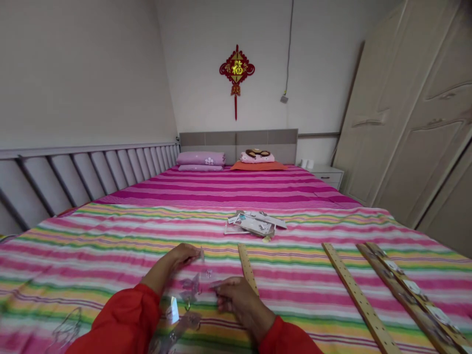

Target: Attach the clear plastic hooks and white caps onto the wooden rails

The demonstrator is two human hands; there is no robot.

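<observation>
My left hand and my right hand hold a transparent plastic piece with small hooks between them, low over a striped bedsheet. Its exact shape is hard to make out. A small white tag hangs below it. Just right of my right hand lies a perforated wooden strip, its lower part hidden behind that hand. Further right lie a second wooden strip and a strip carrying white labels. A heap of packaged cards sits ahead of my hands.
Another transparent plastic item lies at the lower left. The bed reaches a headboard with pillows. A padded rail runs along the left side, with a nightstand and wardrobe doors to the right.
</observation>
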